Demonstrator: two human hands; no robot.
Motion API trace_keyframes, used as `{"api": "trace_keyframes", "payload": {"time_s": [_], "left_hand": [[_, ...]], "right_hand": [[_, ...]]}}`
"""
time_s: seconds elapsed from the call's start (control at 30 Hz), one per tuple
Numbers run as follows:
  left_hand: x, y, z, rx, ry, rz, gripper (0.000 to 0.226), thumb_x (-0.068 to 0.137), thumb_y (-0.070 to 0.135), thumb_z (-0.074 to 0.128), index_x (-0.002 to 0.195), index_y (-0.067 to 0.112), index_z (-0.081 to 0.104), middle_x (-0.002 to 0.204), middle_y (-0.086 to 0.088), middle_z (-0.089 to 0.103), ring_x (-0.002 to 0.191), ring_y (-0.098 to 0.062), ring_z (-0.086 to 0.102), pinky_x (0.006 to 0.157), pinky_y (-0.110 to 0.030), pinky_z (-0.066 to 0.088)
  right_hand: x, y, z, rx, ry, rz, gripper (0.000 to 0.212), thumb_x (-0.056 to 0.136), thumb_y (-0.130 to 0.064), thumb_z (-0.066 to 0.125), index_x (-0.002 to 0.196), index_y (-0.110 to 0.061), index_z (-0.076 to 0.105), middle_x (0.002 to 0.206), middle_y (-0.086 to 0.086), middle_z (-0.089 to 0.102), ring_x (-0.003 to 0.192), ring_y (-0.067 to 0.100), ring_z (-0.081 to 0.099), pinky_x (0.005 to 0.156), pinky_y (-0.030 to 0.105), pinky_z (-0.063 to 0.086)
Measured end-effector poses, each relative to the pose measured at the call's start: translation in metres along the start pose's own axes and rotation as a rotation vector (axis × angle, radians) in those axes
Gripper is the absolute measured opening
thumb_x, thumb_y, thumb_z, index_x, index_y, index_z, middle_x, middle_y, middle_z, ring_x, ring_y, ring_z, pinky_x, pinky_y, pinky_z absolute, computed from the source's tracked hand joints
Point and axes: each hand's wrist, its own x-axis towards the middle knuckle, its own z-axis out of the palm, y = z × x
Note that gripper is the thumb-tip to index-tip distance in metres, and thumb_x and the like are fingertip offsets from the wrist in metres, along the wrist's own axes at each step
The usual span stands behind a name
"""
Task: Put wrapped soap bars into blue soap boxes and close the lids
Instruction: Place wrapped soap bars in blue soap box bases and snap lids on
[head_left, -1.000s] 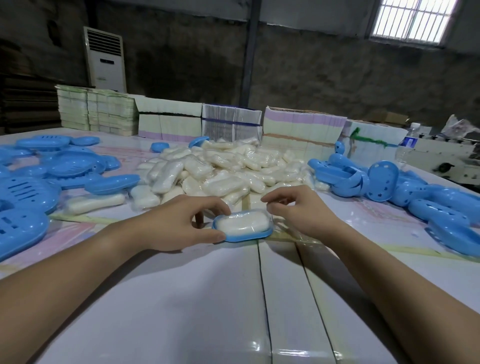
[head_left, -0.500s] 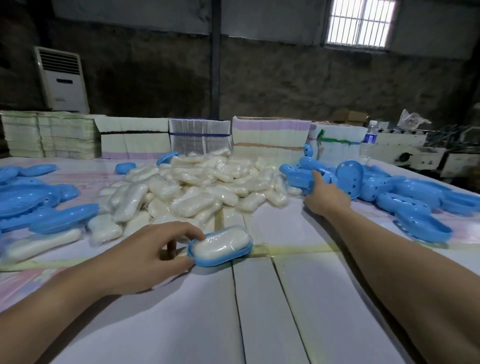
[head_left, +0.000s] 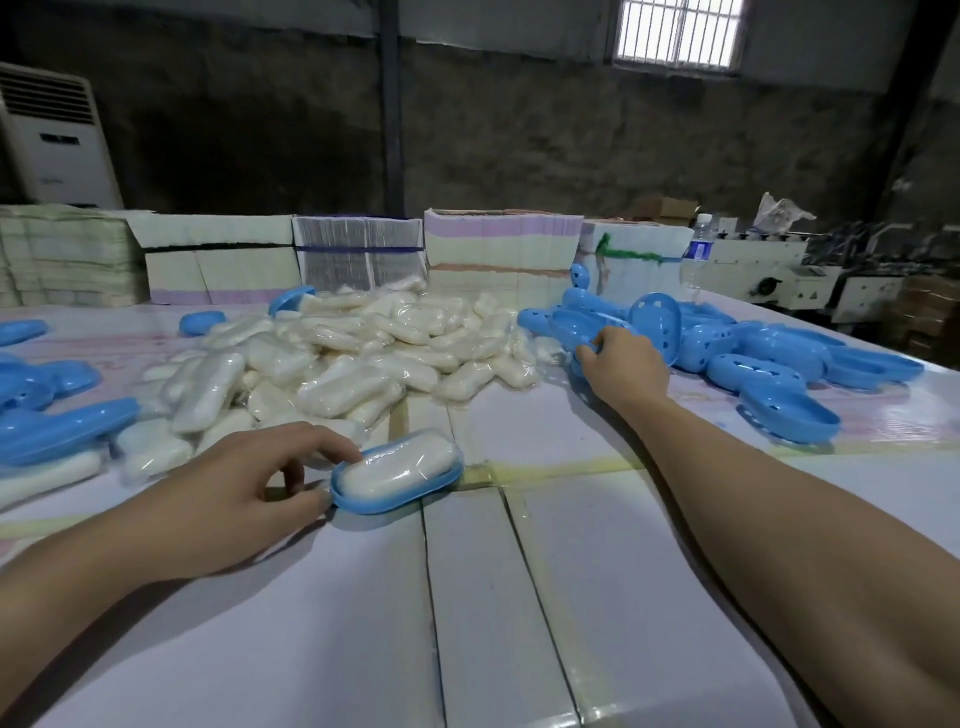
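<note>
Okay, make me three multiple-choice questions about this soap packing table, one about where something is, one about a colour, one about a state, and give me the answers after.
1. Where is the pile of wrapped soap bars?
A. at the table's middle, between the two groups of blue box parts
B. on the floor
C. in a carton near the camera

2. What colour is the soap box base with a bar in it?
A. green
B. blue
C. red

3. What state is that base in?
A. lid closed
B. empty
C. open, holding a wrapped bar, no lid on

Answers: 1 A, blue parts lie on both sides of the pile. 2 B, its rim is plainly blue. 3 C, the bar shows uncovered while the left hand holds the base and the right hand grips a blue piece from the right pile.
</note>
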Motion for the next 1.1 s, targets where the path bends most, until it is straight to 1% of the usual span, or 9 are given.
{"api": "trace_keyframes", "payload": {"time_s": [0.13, 0.23, 0.33, 0.43, 0.63, 0.77, 0.83, 0.9, 1.1], "left_hand": [[0.000, 0.004, -0.002, -0.003, -0.013, -0.009, 0.040, 0.086, 0.009, 0.072, 0.101, 0.045, 0.066, 0.091, 0.043, 0.058, 0.066, 0.006, 0.056, 0.063, -0.004, 0.042], [0.000, 0.003, -0.002, 0.001, -0.021, -0.006, 0.041, 0.086, 0.009, 0.072, 0.102, 0.046, 0.065, 0.101, 0.040, 0.059, 0.078, -0.002, 0.058, 0.065, -0.006, 0.043], [0.001, 0.001, 0.000, 0.003, -0.007, 0.010, 0.041, 0.086, 0.008, 0.071, 0.101, 0.046, 0.066, 0.105, 0.036, 0.061, 0.084, -0.006, 0.058, 0.066, -0.007, 0.043], [0.003, -0.002, 0.001, 0.006, 0.019, 0.041, 0.045, 0.088, -0.003, 0.066, 0.100, 0.041, 0.068, 0.104, 0.033, 0.063, 0.088, -0.002, 0.058, 0.071, -0.005, 0.040], [0.003, -0.011, -0.001, -0.027, 0.026, 0.015, 0.069, 0.083, -0.023, 0.048, 0.100, 0.041, 0.067, 0.106, 0.016, 0.068, 0.107, 0.002, 0.059, 0.089, -0.012, 0.043], [0.004, -0.011, 0.000, -0.041, 0.037, 0.004, 0.071, 0.083, -0.023, 0.044, 0.107, 0.041, 0.062, 0.110, 0.007, 0.067, 0.107, -0.002, 0.058, 0.096, -0.024, 0.044], [0.004, -0.010, 0.001, -0.055, 0.030, -0.011, 0.070, 0.082, -0.024, 0.043, 0.108, 0.039, 0.062, 0.111, 0.007, 0.065, 0.108, -0.002, 0.057, 0.096, -0.024, 0.044], [0.003, -0.008, 0.002, -0.063, 0.013, -0.009, 0.071, 0.080, -0.025, 0.042, 0.108, 0.038, 0.062, 0.112, 0.006, 0.065, 0.108, 0.000, 0.056, 0.095, -0.021, 0.043], [0.004, -0.003, 0.003, -0.069, -0.001, 0.011, 0.070, 0.078, -0.026, 0.046, 0.108, 0.036, 0.062, 0.113, 0.009, 0.064, 0.105, -0.002, 0.054, 0.084, -0.013, 0.042]], "right_hand": [[0.003, -0.007, -0.005, 0.345, -0.091, 0.210, 0.014, 0.087, -0.028, 0.054, 0.086, -0.014, 0.056, 0.074, 0.002, 0.054, 0.071, 0.023, 0.053, 0.058, 0.031, 0.036], [0.005, -0.012, -0.016, 0.734, -0.174, 0.386, 0.007, 0.090, -0.018, 0.054, 0.091, -0.012, 0.053, 0.068, 0.008, 0.049, 0.055, 0.020, 0.042, 0.050, 0.029, 0.034], [-0.002, -0.022, -0.029, 0.774, -0.237, 0.307, 0.003, 0.092, -0.013, 0.055, 0.092, -0.014, 0.058, 0.052, 0.002, 0.044, 0.039, 0.012, 0.037, 0.042, 0.024, 0.029], [-0.023, -0.042, -0.038, 0.817, -0.264, 0.151, 0.005, 0.091, -0.017, 0.060, 0.089, -0.017, 0.064, 0.042, -0.003, 0.043, 0.038, 0.013, 0.036, 0.042, 0.023, 0.028], [-0.064, -0.084, -0.058, 1.182, -0.851, -0.040, 0.017, 0.100, -0.021, 0.053, 0.085, -0.014, 0.057, 0.043, -0.002, 0.033, 0.042, 0.012, 0.023, 0.046, 0.025, 0.016], [-0.071, -0.091, -0.070, 1.461, -1.381, 0.107, 0.023, 0.093, -0.030, 0.051, 0.073, -0.018, 0.055, 0.037, -0.007, 0.032, 0.042, 0.009, 0.014, 0.041, 0.020, 0.014], [-0.076, -0.093, -0.069, 1.376, -1.488, 0.127, 0.020, 0.091, -0.034, 0.051, 0.079, -0.018, 0.054, 0.036, -0.007, 0.032, 0.040, 0.008, 0.013, 0.040, 0.019, 0.011], [-0.080, -0.098, -0.066, 1.218, -1.447, 0.164, 0.023, 0.092, -0.041, 0.052, 0.085, -0.018, 0.049, 0.037, -0.007, 0.027, 0.036, 0.007, 0.015, 0.040, 0.019, 0.009], [-0.087, -0.112, -0.060, 0.857, -1.019, 0.061, 0.057, 0.098, -0.057, 0.044, 0.118, -0.005, 0.056, 0.044, -0.004, 0.026, 0.039, 0.011, 0.018, 0.038, 0.020, 0.016]]}}
